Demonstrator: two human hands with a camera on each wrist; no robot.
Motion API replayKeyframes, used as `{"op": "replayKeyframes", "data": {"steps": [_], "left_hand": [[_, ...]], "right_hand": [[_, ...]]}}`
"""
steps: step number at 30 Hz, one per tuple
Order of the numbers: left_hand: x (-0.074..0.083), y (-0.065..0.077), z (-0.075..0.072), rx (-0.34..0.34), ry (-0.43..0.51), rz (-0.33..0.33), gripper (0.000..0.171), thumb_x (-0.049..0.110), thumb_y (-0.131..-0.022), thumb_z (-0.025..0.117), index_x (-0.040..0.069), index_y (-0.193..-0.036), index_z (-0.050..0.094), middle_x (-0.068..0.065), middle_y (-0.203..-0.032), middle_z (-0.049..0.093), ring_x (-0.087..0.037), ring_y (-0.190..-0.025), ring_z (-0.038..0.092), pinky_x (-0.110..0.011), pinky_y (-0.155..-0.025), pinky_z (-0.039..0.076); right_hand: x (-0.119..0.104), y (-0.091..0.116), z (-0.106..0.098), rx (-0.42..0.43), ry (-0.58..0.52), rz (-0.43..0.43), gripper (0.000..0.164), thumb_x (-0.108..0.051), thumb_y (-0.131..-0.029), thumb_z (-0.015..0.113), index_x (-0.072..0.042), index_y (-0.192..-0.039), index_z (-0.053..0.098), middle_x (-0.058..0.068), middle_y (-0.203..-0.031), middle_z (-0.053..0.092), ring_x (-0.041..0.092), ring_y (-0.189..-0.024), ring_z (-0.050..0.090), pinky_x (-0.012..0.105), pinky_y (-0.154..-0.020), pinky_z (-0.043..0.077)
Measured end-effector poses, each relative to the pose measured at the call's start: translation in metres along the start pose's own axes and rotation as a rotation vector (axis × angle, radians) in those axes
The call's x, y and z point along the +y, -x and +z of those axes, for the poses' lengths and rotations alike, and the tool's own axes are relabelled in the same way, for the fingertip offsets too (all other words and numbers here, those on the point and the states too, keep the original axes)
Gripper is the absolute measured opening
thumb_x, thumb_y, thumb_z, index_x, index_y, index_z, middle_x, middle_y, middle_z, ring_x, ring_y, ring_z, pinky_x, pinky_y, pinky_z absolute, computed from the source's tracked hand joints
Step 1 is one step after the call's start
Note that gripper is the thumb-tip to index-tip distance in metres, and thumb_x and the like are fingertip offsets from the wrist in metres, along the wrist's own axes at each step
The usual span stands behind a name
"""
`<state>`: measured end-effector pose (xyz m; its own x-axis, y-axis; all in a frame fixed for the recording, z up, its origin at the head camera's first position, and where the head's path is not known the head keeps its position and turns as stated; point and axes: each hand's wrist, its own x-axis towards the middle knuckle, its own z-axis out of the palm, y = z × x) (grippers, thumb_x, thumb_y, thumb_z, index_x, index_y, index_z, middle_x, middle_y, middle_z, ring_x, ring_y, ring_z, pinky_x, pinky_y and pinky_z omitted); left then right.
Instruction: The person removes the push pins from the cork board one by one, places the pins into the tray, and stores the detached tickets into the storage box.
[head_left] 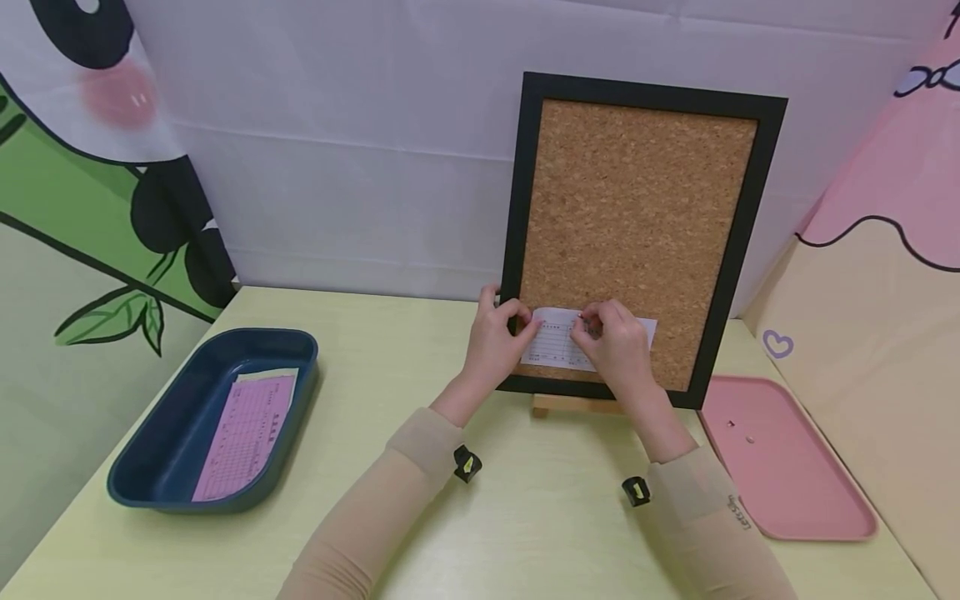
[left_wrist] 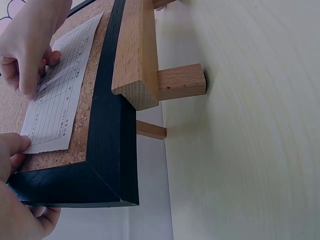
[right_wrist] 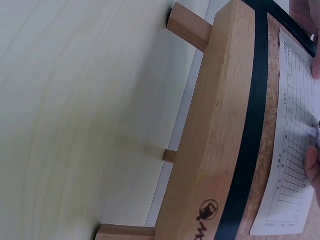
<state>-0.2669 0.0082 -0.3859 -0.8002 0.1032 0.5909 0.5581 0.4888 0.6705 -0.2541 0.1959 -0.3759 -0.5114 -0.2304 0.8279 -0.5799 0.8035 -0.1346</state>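
A cork board (head_left: 637,200) in a black frame leans on a small wooden easel (head_left: 573,403). Low on the cork lies a white printed form (head_left: 558,342), ruled like a receipt. My left hand (head_left: 495,333) pinches the form's left edge, thumb and forefinger at its corner; its other fingers reach behind the frame, as the left wrist view shows. Near the form's top middle, my right hand (head_left: 617,342) pinches a small push pin, mostly hidden by the fingertips. In the right wrist view the form (right_wrist: 295,170) lies along the cork's lower edge.
At the left of the table, a dark blue tray (head_left: 135,492) holds pink printed slips (head_left: 247,433) with a pale sheet beneath. A pink tray (head_left: 810,492) at the right carries a few tiny pieces. A white cloth backdrop (head_left: 360,167) hangs behind the board.
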Motion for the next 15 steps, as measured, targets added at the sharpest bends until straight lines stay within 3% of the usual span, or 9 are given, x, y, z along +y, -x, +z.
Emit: {"op": "replayKeyframes", "data": {"steps": [15], "left_hand": [[0.0023, 0.0005, -0.0021, -0.019, 0.006, -0.029, 0.014, 0.021, -0.087, 0.069, 0.009, -0.081, 0.065, -0.015, -0.133, 0.039, -0.028, -0.108, 0.051, -0.035, -0.092, 0.049]], "right_hand": [[-0.0011, 0.0010, -0.0015, -0.007, -0.011, 0.013, 0.014, 0.000, -0.075, 0.072, 0.003, -0.083, 0.060, 0.011, -0.071, 0.055, 0.019, -0.060, 0.053, 0.028, -0.051, 0.047]]}}
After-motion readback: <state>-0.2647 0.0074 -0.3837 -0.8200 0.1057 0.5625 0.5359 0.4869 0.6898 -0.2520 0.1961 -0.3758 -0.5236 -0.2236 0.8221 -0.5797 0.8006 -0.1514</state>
